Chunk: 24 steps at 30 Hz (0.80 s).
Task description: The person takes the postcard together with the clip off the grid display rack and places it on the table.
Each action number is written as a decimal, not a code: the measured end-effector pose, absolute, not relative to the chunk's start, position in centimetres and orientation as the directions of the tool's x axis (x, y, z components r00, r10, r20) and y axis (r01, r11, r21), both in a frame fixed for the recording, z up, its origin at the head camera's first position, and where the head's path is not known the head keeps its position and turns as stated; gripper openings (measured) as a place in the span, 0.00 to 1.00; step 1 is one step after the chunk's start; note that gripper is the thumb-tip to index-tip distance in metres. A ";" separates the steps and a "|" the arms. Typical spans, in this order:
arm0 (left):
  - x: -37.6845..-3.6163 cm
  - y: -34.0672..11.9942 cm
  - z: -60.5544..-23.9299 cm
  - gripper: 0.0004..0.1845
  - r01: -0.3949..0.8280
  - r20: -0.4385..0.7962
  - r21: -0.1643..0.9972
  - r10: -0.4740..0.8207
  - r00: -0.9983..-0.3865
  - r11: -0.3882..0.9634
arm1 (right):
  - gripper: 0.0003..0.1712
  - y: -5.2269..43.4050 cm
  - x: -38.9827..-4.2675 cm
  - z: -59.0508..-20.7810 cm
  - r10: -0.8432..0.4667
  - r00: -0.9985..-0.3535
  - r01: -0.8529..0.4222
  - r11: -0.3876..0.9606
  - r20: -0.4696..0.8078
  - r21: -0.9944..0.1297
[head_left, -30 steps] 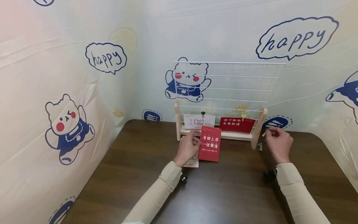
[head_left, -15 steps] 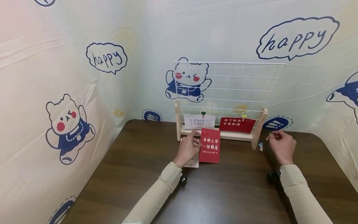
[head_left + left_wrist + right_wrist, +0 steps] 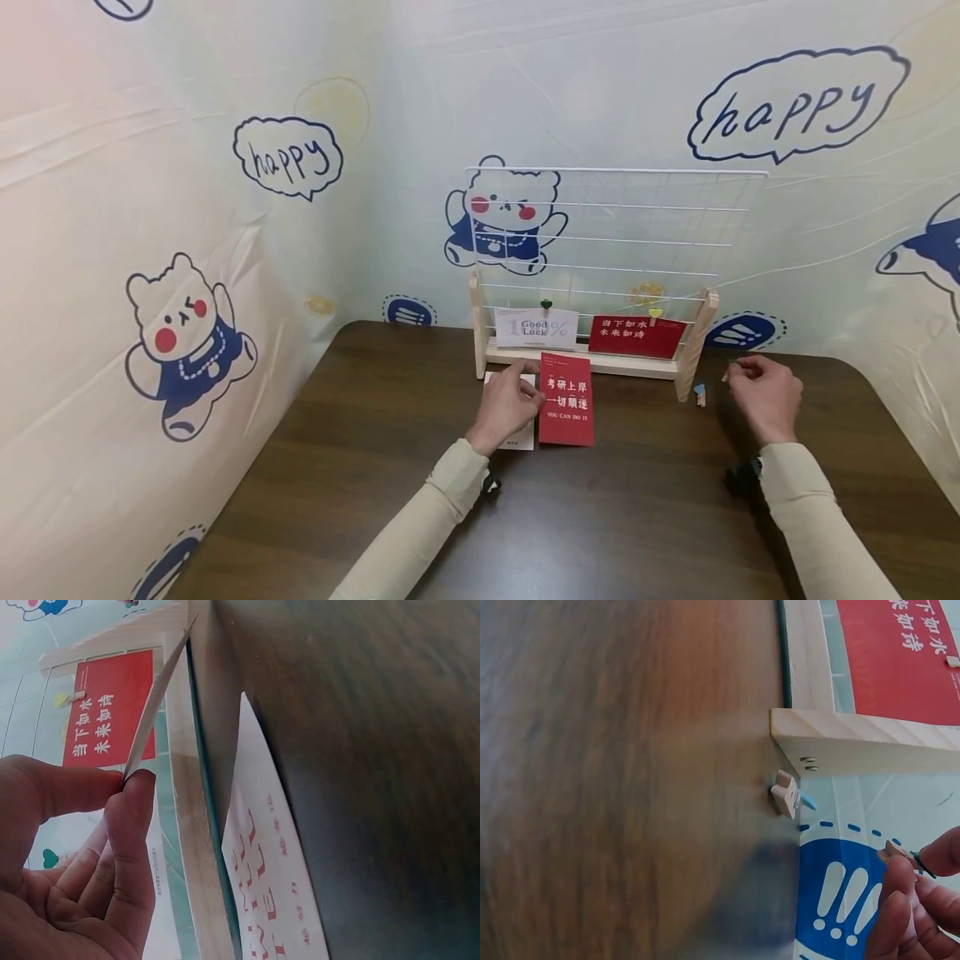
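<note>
Pale cartoon-print cloth behind and at the sides, dark wood table below. White wire rack with wooden feet stands near the table's far edge; clipped low on it: white "Good Luck" card under a dark green heart clip, red card with white characters under a yellow heart clip. Loose blue-topped clip lies just beside the rack's right foot. Another white card is in front of the rack, toward its left end, partly covered by the left hand. Left hand pinches the "YOU CAN DO IT" red card between thumb and index; that card overlaps the rack's bottom bar in head view. Right hand, right of the rack toward the table's far right corner, fingers bent, pinches a small green-topped wooden clip. Both forearms, beige-sleeved, reach forward over the table.
</note>
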<state>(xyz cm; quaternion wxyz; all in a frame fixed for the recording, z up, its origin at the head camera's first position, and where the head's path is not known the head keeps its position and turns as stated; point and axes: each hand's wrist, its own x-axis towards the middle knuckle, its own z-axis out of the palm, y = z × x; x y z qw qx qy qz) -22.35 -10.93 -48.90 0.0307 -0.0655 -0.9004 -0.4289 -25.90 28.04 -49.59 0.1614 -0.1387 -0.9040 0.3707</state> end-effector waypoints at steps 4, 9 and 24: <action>-22.4 -10.9 -49.0 0.22 0.144 0.108 0.742 0.095 -0.990 0.655 | 0.22 28.3 -25.9 -49.7 0.366 -0.913 0.139 0.694 0.180 -0.706; -22.4 -10.9 -49.1 0.22 0.133 0.097 0.704 0.092 -0.991 0.698 | 0.23 28.7 -25.9 -49.8 0.338 -0.931 0.153 0.708 0.140 -0.690; -22.7 -11.1 -49.5 0.23 0.102 0.049 0.678 0.095 -0.994 0.728 | 0.24 29.4 -25.7 -50.0 0.273 -0.959 0.157 0.725 0.071 -0.671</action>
